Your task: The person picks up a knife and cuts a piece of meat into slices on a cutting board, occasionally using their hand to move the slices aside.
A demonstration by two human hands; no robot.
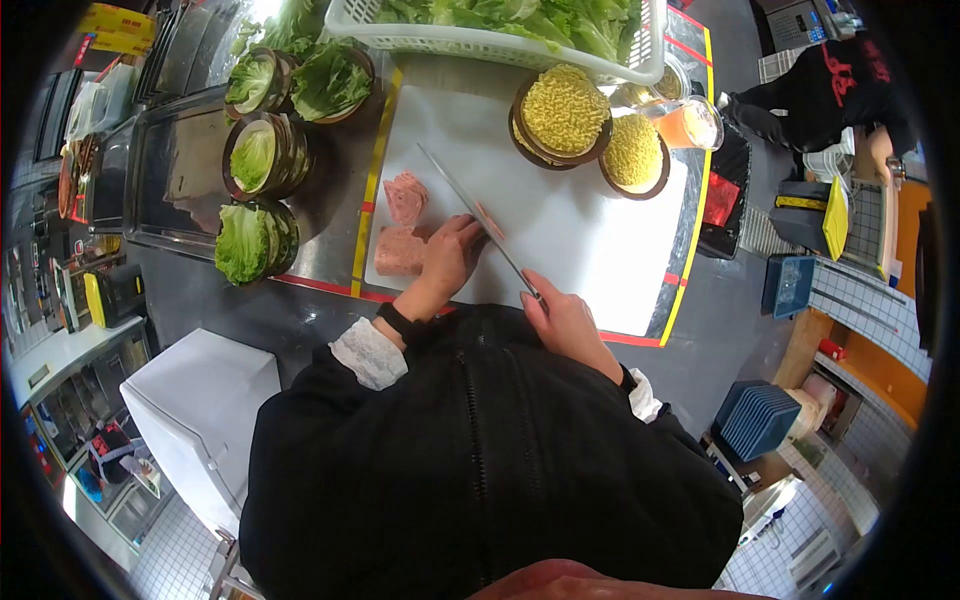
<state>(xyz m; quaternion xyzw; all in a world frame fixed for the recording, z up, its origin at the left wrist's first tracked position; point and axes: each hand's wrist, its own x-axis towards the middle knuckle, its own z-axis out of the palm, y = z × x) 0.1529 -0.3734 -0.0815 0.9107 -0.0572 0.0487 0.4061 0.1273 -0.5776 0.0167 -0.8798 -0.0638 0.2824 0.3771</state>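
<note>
A white cutting board (610,260) lies in front of me. My right hand (562,318) is closed around the handle of a long knife (462,188), whose blade slants across the board to the far left. Beside the blade, my left hand (452,258) rests with bent fingers on a piece of luncheon meat that it mostly hides. A thin pink strip of the meat (488,220) shows past the blade. Left of that hand lies a block of luncheon meat (398,250), and just beyond it a small pile of slices (405,198).
Bowls with instant noodle cakes (563,108) stand at the board's far right, near an orange drink cup (690,126). A white basket (480,40) of lettuce is behind. Several lettuce bowls (262,158) and a metal tray (180,235) are left. Another person (825,95) is at far right.
</note>
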